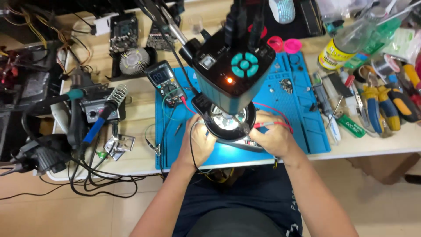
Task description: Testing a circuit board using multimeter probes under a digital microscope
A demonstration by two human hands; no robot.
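Both hands work under the microscope head (234, 66): right hand (274, 138) pinches a red probe (272, 125), left hand (199, 142) is curled, prob. on a black lead, can't tell for sure. Probe looks light, stiff, w/ a sharp tip; best gripped at the plastic barrel. Small board beneath is mostly hidden on the blue mat (302, 114). Yellow-labelled clear bottle (346, 44) lies at the table's far right.
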